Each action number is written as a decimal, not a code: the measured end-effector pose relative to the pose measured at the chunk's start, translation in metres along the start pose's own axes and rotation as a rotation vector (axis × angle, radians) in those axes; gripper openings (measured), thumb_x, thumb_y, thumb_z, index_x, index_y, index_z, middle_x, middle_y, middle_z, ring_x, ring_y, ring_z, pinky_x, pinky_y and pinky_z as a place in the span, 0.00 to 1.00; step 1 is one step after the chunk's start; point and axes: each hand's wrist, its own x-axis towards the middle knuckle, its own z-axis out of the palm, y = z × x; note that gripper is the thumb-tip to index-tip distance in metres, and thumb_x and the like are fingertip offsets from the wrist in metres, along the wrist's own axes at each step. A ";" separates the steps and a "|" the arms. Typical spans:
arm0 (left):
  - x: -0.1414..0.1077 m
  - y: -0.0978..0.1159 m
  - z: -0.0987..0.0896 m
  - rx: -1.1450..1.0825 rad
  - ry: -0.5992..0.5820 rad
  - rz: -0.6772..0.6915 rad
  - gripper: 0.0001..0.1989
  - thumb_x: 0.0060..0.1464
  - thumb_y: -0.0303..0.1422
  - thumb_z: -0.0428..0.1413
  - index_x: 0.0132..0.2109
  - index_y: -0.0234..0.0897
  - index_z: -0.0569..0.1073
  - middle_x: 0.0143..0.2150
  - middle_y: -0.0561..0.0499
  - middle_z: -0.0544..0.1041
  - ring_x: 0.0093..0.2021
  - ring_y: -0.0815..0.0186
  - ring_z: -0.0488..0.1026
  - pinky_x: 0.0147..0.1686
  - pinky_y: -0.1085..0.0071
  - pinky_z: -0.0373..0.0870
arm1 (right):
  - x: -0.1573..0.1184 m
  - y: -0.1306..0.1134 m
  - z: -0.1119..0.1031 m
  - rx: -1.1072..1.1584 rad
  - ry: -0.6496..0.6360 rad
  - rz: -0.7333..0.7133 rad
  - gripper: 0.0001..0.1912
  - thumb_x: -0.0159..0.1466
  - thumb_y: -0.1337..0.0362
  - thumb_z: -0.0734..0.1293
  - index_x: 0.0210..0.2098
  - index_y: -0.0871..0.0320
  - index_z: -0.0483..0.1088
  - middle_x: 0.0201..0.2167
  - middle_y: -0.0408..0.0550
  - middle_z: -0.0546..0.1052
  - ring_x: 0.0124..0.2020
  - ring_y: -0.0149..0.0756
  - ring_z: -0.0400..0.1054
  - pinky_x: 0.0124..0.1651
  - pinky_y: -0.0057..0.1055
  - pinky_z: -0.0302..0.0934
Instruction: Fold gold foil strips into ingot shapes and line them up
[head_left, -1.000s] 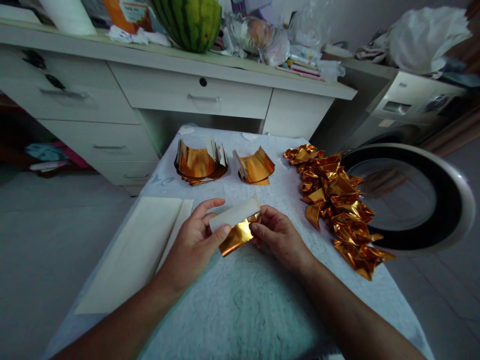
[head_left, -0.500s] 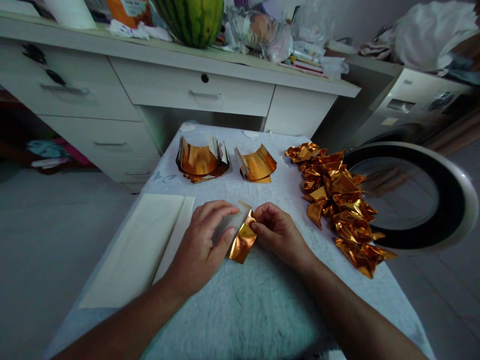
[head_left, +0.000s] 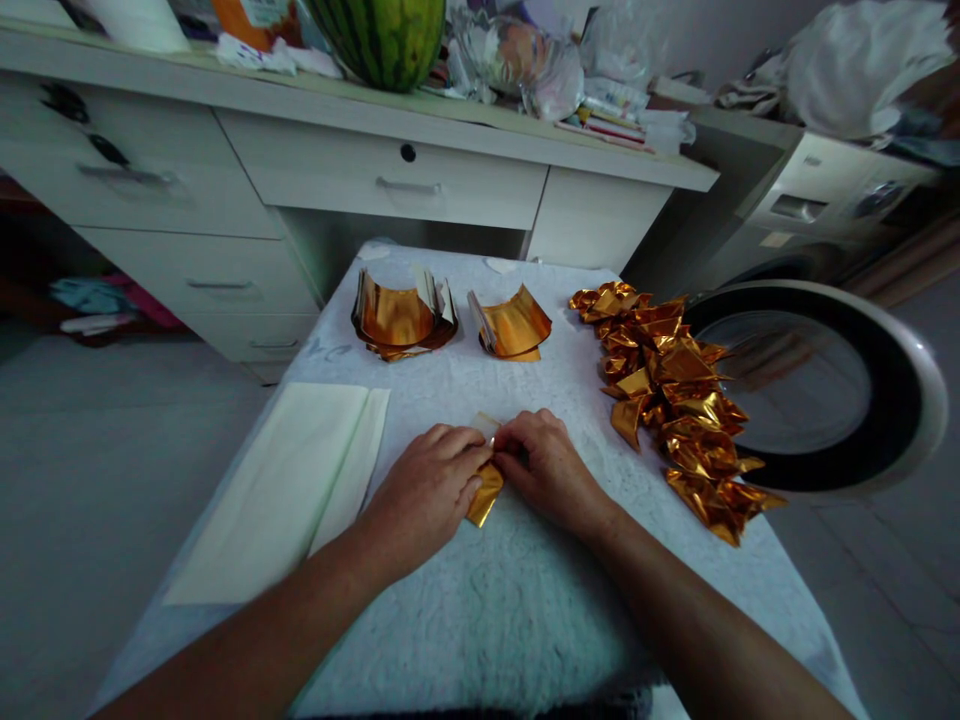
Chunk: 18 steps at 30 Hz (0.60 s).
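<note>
A small sheet of gold foil paper [head_left: 486, 494] lies on the cloth-covered table [head_left: 517, 610], partly folded, with its pale backing showing at the far end. My left hand [head_left: 435, 485] is closed over its left side, thumb and fingers pressing together on it. From the right, my right hand [head_left: 546, 462] pinches the sheet near the fold, its fingertips almost meeting those of the left. Both hands hide much of the paper. Beyond them sit two curved stacks of gold foil sheets, a larger one [head_left: 397, 315] and a smaller one [head_left: 516, 325].
Folded gold foil pieces [head_left: 675, 390] lie heaped along the table's right side. Pale paper sheets [head_left: 270, 490] lie at the left. Behind stands a white cabinet [head_left: 405, 185] with a watermelon [head_left: 382, 40] on top. An open washing machine door [head_left: 795, 385] reaches near the right edge.
My left hand's fingers have closed down onto the foil sheet, which were spread before. The right hand has come slightly left, and less of the gold side shows.
</note>
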 end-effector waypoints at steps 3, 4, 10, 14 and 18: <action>0.000 -0.001 0.000 0.020 -0.021 -0.003 0.14 0.60 0.24 0.53 0.51 0.36 0.74 0.49 0.46 0.74 0.49 0.56 0.68 0.52 0.54 0.69 | -0.003 0.001 0.001 0.010 0.004 -0.054 0.05 0.62 0.72 0.67 0.36 0.57 0.70 0.34 0.46 0.75 0.39 0.39 0.64 0.44 0.37 0.55; 0.000 -0.001 0.000 0.022 -0.025 -0.003 0.14 0.59 0.24 0.54 0.51 0.36 0.74 0.49 0.46 0.74 0.49 0.56 0.68 0.52 0.54 0.69 | -0.005 0.001 0.000 0.021 0.011 -0.073 0.07 0.62 0.72 0.67 0.39 0.57 0.69 0.35 0.46 0.75 0.39 0.39 0.64 0.45 0.37 0.55; 0.000 -0.003 -0.002 -0.010 -0.030 0.004 0.13 0.57 0.23 0.55 0.49 0.36 0.74 0.47 0.47 0.73 0.48 0.57 0.68 0.52 0.56 0.69 | -0.011 -0.005 -0.006 0.043 -0.044 -0.150 0.15 0.58 0.76 0.64 0.44 0.58 0.65 0.38 0.47 0.74 0.41 0.38 0.65 0.46 0.37 0.55; 0.000 -0.006 -0.007 -0.106 -0.009 0.044 0.15 0.57 0.20 0.54 0.50 0.39 0.73 0.51 0.48 0.74 0.52 0.59 0.67 0.54 0.59 0.67 | -0.013 -0.010 -0.014 0.003 -0.126 -0.178 0.11 0.57 0.71 0.67 0.39 0.58 0.65 0.38 0.47 0.72 0.42 0.39 0.63 0.47 0.38 0.55; -0.002 -0.011 -0.013 -0.221 -0.008 0.056 0.09 0.59 0.21 0.53 0.40 0.39 0.74 0.47 0.52 0.77 0.51 0.62 0.68 0.53 0.63 0.66 | -0.017 -0.015 -0.019 -0.051 -0.194 -0.208 0.12 0.58 0.59 0.72 0.37 0.56 0.68 0.42 0.49 0.71 0.44 0.42 0.61 0.48 0.40 0.54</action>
